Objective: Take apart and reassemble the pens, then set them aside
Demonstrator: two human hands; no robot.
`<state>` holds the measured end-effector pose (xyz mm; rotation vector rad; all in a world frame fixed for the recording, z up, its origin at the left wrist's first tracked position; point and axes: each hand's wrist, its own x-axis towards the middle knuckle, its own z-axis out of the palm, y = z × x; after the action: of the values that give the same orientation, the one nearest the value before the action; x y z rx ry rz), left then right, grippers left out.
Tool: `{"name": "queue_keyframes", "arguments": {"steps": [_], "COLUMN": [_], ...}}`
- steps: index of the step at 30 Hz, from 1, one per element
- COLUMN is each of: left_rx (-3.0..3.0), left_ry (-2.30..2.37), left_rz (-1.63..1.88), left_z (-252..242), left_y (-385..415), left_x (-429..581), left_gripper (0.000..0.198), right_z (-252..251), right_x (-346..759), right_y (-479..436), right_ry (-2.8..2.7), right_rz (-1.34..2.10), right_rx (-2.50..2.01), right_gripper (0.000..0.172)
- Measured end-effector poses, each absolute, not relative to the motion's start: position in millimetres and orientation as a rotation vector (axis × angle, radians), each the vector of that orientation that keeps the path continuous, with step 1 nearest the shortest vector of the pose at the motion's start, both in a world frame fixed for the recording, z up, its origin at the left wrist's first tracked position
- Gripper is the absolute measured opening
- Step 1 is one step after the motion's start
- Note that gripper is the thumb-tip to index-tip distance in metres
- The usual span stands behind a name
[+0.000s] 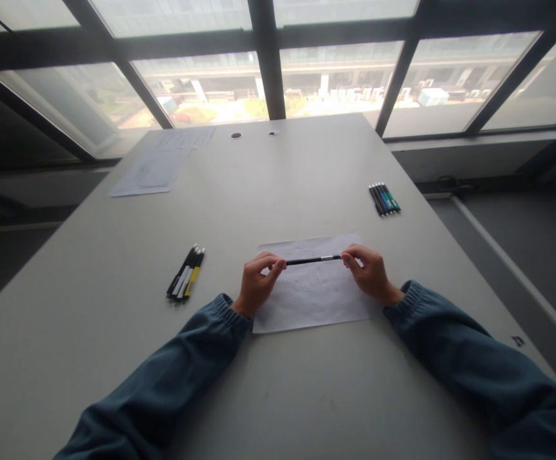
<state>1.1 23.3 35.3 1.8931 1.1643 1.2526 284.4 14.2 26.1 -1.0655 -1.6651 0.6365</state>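
Note:
A black pen (312, 260) with a pale label near its right end is held level above a white sheet of paper (319, 297). My left hand (260, 279) pinches the pen's left end between thumb and fingers. At its right end, my right hand (370, 271) grips it the same way. To the left of the paper lies a group of several pens (185, 275), black, white and yellow. Several more pens (384, 199), black, blue and green, lie side by side beyond my right hand.
The white table (282, 185) reaches to the windows. Papers (151, 167) lie at its far left, and two round holes are near the far edge. A small dark object (517, 340) is by the right edge, beside my right sleeve.

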Motion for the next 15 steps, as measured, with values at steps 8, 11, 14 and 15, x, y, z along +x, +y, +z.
{"name": "queue_keyframes", "arguments": {"steps": [8,11,14,15], "left_rx": [1.898,1.899,1.903,1.904], "left_ry": [1.157,1.156,1.165,1.165], "left_rz": [1.257,1.253,1.245,1.244], "left_z": [36.4,35.8,35.9,36.1], "left_y": [23.4,23.5,23.6,23.6], "left_x": [0.6,0.5,1.1,1.5], "left_gripper": [0.032,0.033,0.036,0.037], "right_z": [27.7,27.5,27.8,27.9], "right_x": [283.3,283.4,283.2,283.1], "right_y": [14.1,13.8,13.7,13.7], "right_ry": [-1.68,-1.683,-1.684,-1.685], "right_rz": [0.636,0.639,0.638,0.638], "right_rx": [-1.066,-1.074,-1.07,-1.07], "right_gripper": [0.026,0.028,0.028,0.029]}}
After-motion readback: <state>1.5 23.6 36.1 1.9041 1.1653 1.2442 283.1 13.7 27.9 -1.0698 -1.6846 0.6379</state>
